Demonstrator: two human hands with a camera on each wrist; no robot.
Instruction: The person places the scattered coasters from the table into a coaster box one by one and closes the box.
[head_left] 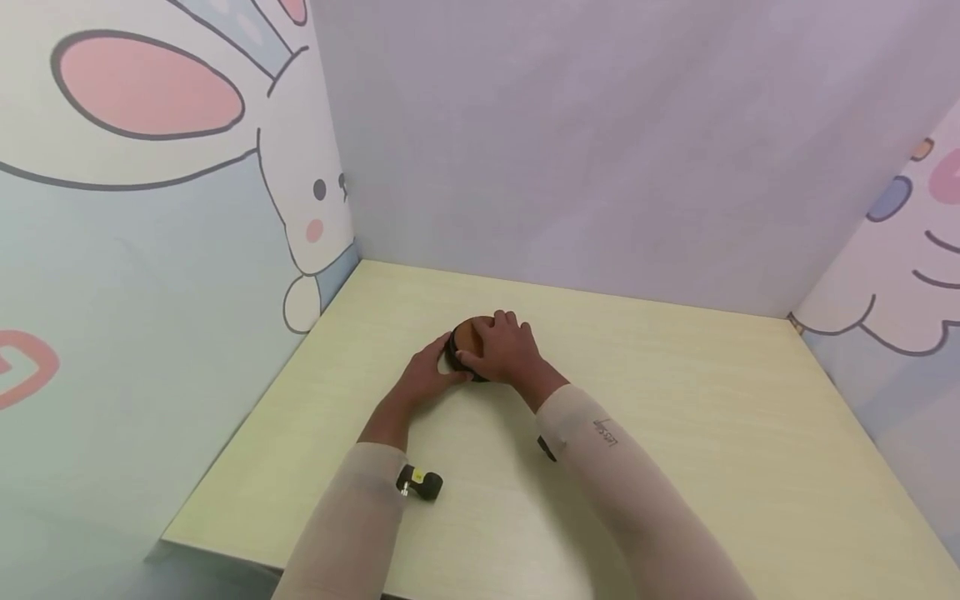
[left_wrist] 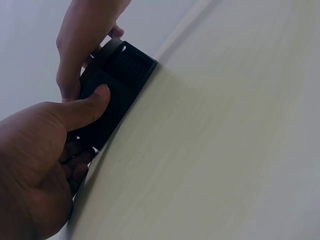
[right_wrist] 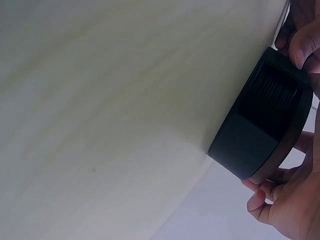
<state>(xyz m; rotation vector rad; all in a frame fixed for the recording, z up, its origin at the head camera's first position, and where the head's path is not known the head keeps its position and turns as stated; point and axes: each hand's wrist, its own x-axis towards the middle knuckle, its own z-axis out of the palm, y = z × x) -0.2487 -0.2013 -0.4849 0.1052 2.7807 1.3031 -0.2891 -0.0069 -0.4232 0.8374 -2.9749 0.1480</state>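
Observation:
A low round black holder (head_left: 451,357) with a brown disc (head_left: 467,337) on top sits toward the back left of the table. In the right wrist view, the black holder (right_wrist: 242,135) has a gap in its side, where thin stacked ridges show. My left hand (head_left: 423,377) grips the holder's left side; its thumb (left_wrist: 97,102) presses the black wall in the left wrist view. Over the top from the right, my right hand (head_left: 510,350) holds the brown disc, thumb and fingers spread around its edge. Part of the disc is hidden beneath that hand.
The pale wood-grain table (head_left: 720,433) meets a plain lilac backdrop (head_left: 570,150) behind. A cartoon-rabbit panel (head_left: 187,250) stands along the left edge, another printed panel (head_left: 885,275) along the right. A small black device (head_left: 422,482) is worn at the left wrist.

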